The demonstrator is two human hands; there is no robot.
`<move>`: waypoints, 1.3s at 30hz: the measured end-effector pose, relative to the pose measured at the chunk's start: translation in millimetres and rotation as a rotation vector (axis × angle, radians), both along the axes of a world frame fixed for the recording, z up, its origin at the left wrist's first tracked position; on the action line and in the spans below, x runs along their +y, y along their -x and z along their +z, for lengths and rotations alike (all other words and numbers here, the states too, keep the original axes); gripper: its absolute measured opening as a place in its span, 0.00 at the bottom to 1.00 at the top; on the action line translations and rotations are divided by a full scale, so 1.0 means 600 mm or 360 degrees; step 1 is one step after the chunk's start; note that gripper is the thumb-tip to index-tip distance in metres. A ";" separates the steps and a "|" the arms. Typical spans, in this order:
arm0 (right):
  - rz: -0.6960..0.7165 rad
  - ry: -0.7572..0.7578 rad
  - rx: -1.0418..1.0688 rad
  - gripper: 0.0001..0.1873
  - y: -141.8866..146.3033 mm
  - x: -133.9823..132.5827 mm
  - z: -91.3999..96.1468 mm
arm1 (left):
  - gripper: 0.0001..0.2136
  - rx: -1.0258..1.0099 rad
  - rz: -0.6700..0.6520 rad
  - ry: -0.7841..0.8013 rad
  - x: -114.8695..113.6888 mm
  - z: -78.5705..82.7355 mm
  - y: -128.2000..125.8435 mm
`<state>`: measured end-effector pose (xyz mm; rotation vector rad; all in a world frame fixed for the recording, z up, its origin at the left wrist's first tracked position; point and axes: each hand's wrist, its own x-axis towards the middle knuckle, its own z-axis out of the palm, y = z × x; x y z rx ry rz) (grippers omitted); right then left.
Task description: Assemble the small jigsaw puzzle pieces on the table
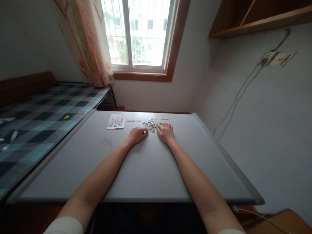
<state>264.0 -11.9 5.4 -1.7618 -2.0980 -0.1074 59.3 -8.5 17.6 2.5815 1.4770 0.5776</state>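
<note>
A heap of small colourful puzzle pieces [150, 124] lies near the far edge of a grey table [136, 169]. My left hand [137, 134] rests on the table at the heap's left side, fingers curled, the tips touching the pieces. On the heap's right side lies my right hand [166, 132], fingers bent down and slightly spread onto the outer pieces. What either hand holds, if anything, is too small to see. A short row of joined pieces [134, 121] lies left of the heap, and a few more pieces [165, 119] sit behind my right hand.
A printed picture card [116, 121] lies at the far left of the table. A bed with a checked cover [36, 120] runs along the left. The wall stands close on the right, with a socket and cable [270, 58]. A window [138, 32] is behind the table.
</note>
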 end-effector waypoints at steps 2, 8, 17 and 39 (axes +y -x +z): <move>-0.0013 0.0022 0.0004 0.20 0.001 -0.003 -0.001 | 0.14 0.0001 -0.0002 -0.0009 0.000 -0.001 0.000; -0.0055 0.0014 0.0048 0.21 -0.001 -0.003 0.000 | 0.14 -0.0001 -0.0016 -0.0020 0.001 -0.001 0.000; -0.0095 -0.0011 0.0203 0.17 -0.016 -0.007 -0.002 | 0.14 -0.0001 -0.0017 -0.0025 0.001 -0.002 0.001; -0.0363 0.0321 0.0446 0.10 -0.049 -0.001 0.009 | 0.15 0.0018 0.0004 -0.0025 0.004 -0.006 0.003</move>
